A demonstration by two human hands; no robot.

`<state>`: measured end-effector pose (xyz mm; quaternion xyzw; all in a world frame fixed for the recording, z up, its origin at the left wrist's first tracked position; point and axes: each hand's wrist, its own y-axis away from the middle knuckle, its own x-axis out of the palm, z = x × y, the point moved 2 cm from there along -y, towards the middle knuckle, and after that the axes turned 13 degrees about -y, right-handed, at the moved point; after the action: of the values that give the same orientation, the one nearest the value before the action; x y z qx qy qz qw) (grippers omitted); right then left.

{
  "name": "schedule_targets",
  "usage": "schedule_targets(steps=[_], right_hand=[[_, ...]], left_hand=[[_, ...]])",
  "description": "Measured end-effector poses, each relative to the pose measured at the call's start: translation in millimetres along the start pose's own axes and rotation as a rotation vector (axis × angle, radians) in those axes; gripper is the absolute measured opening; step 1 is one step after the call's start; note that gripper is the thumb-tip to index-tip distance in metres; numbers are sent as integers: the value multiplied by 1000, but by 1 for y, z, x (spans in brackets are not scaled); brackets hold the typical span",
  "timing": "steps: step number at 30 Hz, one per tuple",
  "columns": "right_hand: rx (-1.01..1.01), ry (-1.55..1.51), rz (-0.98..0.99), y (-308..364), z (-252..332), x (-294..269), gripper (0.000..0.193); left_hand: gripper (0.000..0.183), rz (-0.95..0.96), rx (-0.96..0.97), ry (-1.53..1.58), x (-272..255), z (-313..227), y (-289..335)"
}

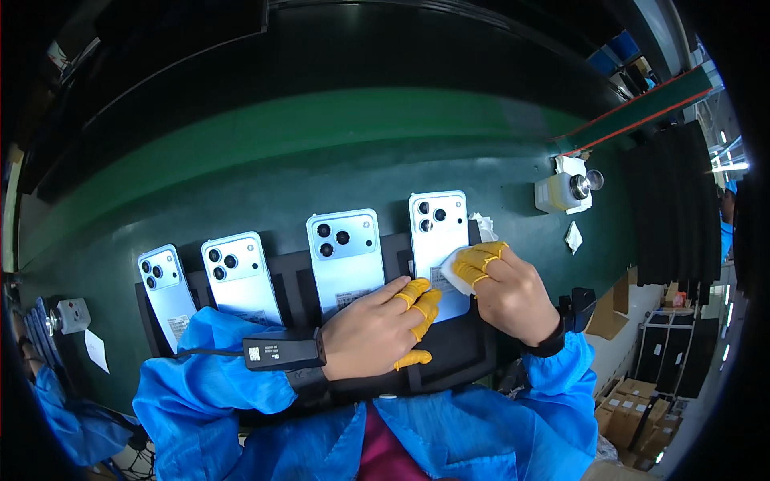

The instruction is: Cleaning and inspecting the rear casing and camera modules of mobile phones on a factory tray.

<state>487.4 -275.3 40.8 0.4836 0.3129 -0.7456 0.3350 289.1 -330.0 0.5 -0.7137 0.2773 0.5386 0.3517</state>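
Four pale-blue smartphones lie back-up in a row on a black tray [393, 255]. My right hand [517, 301], in yellow finger cots, pinches a folded white wipe [459, 271] against the back of the rightmost phone [439, 240], beside its printed label. My left hand [377, 325] rests by that phone's lower left edge, fingers stretched and thumb apart, also in yellow cots. It partly covers the lower end of the second phone from the right [346, 272]. Farther left are another phone [241, 276] and the leftmost phone [167, 293]; my left sleeve hides part of their lower ends.
On the green bench [501, 180], a bottle with a metal pump top [553, 194] stands at the right near a crumpled white tissue [573, 238]. Another small bottle [74, 316] and a white paper [97, 351] lie at the far left. Cardboard boxes [630, 413] are stacked at lower right.
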Motion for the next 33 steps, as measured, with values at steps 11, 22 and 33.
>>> schedule_targets(steps=[11, 22, 33], right_hand=[[-414, -153, -105, -119, 33, 36, 20], [-436, -94, -55, -94, 45, 26, 11], [-275, 3, -108, -85, 24, 20, 18]], left_hand=[[50, 33, -115, -51, -24, 12, 67], [50, 119, -101, -3, -19, 13, 74], [60, 84, -128, 17, -15, 12, 73]])
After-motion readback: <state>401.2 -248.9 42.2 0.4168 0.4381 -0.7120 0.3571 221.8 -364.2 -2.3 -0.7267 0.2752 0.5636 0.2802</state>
